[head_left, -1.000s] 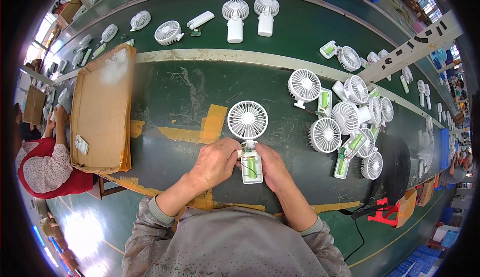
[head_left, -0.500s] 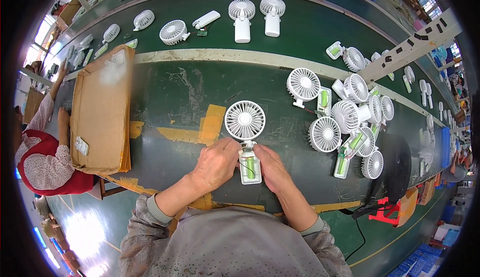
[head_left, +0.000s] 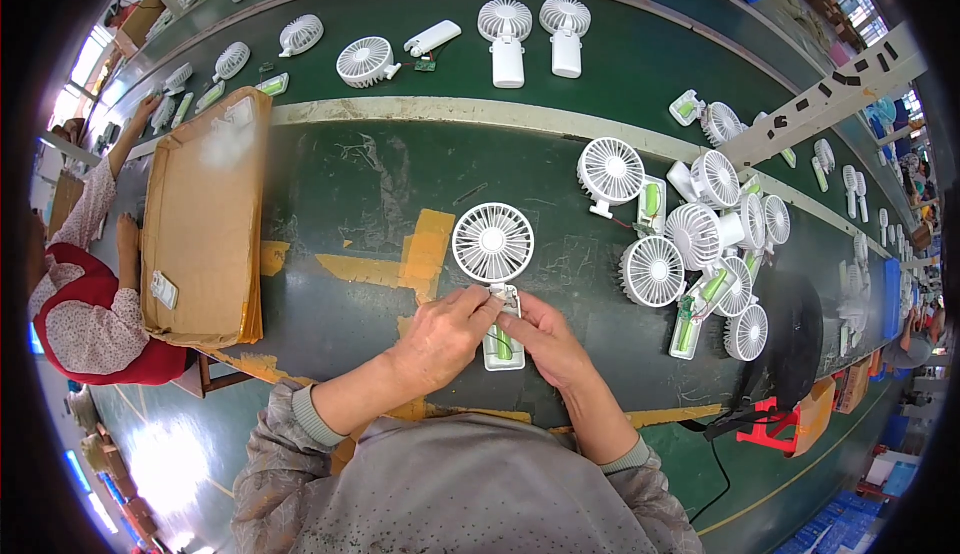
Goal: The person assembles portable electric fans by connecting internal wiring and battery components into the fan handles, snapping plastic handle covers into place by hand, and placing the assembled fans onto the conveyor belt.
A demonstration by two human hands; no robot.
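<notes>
A white handheld fan (head_left: 493,243) lies on the dark bench in front of me, its round grille pointing away from me. Its handle is uncovered and shows a green battery cell (head_left: 503,345) and a thin dark wire. My left hand (head_left: 440,336) grips the upper part of the handle from the left, fingertips pressed together near the neck. From the right, my right hand (head_left: 548,339) pinches the handle's edge, the thumb lying over the upper end of the cell. The fingers hide part of the handle's inside.
Several fans (head_left: 690,234) with uncovered handles are heaped at the right. A cardboard tray (head_left: 200,224) stands at the left, a small white part (head_left: 163,290) in it. Beyond the bench, a green conveyor belt (head_left: 440,9) carries more fans. A co-worker (head_left: 95,304) sits at far left.
My left fingers have shifted inward over the top of the handle, and my right thumb has come onto it. The fans on the belt have moved to the right.
</notes>
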